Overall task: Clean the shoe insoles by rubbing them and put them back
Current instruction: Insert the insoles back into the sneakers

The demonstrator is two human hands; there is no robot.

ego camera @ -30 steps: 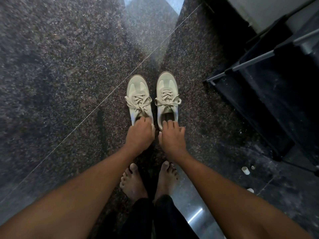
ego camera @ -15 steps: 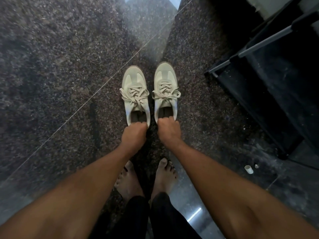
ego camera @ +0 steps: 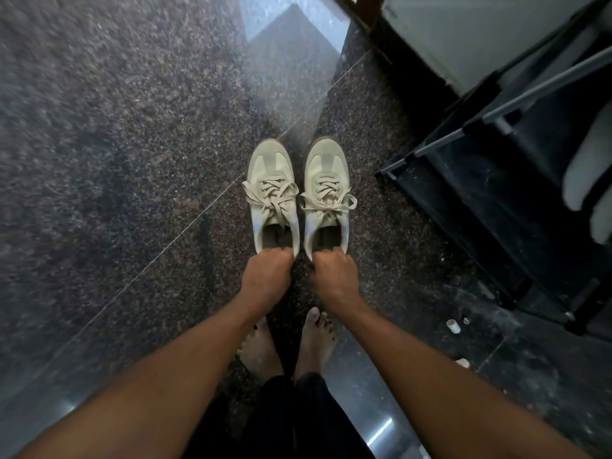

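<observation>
Two pale beige lace-up sneakers stand side by side on the dark speckled floor, toes pointing away from me. My left hand grips the heel of the left shoe, fingers curled over its back rim. My right hand grips the heel of the right shoe the same way. Both shoe openings look dark inside; the insoles cannot be made out.
My bare feet stand just behind the shoes. A black rack with metal bars fills the right side, with a pale item on it. Small white bits lie on the floor at the right. A tile seam runs diagonally.
Both hands slid back from resting over the shoe openings to curl round the heels. The shoes shifted slightly away from my feet.
</observation>
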